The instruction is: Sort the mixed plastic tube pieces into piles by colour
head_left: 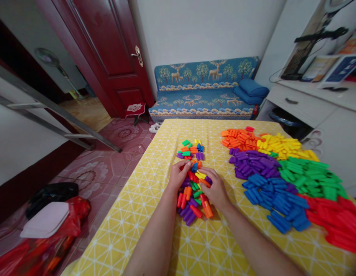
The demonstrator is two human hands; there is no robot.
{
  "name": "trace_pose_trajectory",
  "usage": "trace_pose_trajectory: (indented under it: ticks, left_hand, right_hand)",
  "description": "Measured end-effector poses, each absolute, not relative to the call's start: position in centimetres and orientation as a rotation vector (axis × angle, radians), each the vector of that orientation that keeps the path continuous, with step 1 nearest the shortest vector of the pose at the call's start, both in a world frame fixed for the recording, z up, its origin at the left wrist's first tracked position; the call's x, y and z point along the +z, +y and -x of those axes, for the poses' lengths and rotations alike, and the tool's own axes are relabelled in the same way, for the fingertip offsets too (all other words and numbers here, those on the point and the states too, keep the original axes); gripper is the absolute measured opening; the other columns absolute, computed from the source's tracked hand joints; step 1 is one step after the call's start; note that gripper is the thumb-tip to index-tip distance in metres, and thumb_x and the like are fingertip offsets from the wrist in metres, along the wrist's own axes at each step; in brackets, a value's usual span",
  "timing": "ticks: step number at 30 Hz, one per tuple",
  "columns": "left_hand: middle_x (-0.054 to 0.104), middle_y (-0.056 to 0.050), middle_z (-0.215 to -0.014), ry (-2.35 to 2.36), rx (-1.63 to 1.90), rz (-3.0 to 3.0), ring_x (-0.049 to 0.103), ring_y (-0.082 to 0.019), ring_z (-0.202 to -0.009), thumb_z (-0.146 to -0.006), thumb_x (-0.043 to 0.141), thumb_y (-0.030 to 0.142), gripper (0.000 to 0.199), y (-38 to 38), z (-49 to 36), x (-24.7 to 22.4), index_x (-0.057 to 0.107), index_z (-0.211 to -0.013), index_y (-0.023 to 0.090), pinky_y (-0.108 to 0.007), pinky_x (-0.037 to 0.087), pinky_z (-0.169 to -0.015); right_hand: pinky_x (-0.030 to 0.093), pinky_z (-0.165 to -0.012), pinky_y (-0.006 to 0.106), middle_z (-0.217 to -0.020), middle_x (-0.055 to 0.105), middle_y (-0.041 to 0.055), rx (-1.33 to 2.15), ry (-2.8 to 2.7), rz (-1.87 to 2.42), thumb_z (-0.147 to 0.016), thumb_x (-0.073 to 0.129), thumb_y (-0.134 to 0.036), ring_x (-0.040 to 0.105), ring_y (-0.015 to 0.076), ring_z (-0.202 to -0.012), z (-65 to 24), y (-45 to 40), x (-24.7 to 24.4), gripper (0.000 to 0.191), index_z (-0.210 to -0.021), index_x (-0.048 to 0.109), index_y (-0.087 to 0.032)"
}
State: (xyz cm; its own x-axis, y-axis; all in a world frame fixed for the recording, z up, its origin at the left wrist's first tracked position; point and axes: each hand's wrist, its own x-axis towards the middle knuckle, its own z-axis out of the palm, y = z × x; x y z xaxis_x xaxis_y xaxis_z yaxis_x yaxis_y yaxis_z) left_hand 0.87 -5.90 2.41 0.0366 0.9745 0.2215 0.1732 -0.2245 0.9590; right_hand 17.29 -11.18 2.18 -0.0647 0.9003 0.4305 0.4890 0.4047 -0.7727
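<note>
A mixed heap of short, tube-like plastic pieces [189, 212] in several colours lies on the yellow patterned tablecloth [137, 214]. At the heap's upper left edge is my left hand [179, 174], thumb and forefinger drawn together beside a blue piece [194, 168]; whether they grip anything is hidden. My right hand [216, 188] rests on the heap's right side with fingers apart, over yellow pieces [200, 175] and an orange piece [205, 183]. Just beyond both hands sits a smaller mixed cluster with a green piece [186, 153] and purple pieces [200, 156].
Sorted piles stand to the right: orange [239, 139], yellow [284, 145], purple [252, 163], green [312, 176], blue [277, 197] and red [335, 220]. A blue sofa [206, 96] is behind the table. On the floor at left are a red bag [78, 214] and a ladder's foot [116, 147].
</note>
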Motion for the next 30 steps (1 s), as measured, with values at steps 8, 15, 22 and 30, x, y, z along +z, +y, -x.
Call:
trace_pose_trajectory:
  ticks: [8,15,22,30]
  left_hand:
    - [0.072,-0.004,-0.088,1.21,1.281,-1.521,0.066,-0.019,-0.086,-0.086,0.052,0.049,0.04,-5.9,-0.8,2.6,0.072,-0.088,0.015,-0.029,0.051,-0.079]
    - [0.072,-0.004,-0.087,1.221,1.263,-1.541,0.065,-0.019,-0.086,-0.086,0.052,0.05,0.04,-5.7,-0.7,2.3,0.072,-0.088,0.015,-0.029,0.05,-0.079]
    - [0.071,-0.008,-0.097,1.009,1.179,-1.745,0.064,-0.022,-0.094,-0.076,0.07,0.04,0.029,-6.4,-1.1,3.3,0.074,-0.096,0.019,-0.033,0.047,-0.09]
    - [0.067,-0.011,-0.101,0.901,1.172,-1.789,0.062,-0.021,-0.099,-0.074,0.073,0.033,0.018,-6.2,-1.2,2.8,0.075,-0.084,0.018,-0.034,0.047,-0.092]
  right_hand:
    - [0.04,-0.087,0.04,-0.1,0.063,0.0051,0.344,-2.262,1.451,-0.067,0.066,-0.02,0.057,0.0252,-0.098,-19.8,-12.2,5.7,0.038,-0.104,0.065,-0.028]
    - [0.041,-0.076,0.033,-0.093,0.062,0.0063,0.239,-2.293,1.608,-0.072,0.066,-0.021,0.059,0.0226,-0.087,-18.8,-12.1,4.8,0.019,-0.091,0.065,-0.024]
    - [0.048,-0.081,0.035,-0.098,0.066,0.0056,0.394,-1.788,1.477,-0.08,0.053,-0.019,0.061,0.0219,-0.093,-19.4,-9.8,2.0,0.017,-0.096,0.059,-0.021]
    - [0.047,-0.093,0.04,-0.108,0.06,0.0073,0.472,-1.759,1.259,-0.076,0.059,-0.018,0.059,0.0222,-0.103,-17.9,-10.2,2.1,0.036,-0.111,0.051,-0.022]
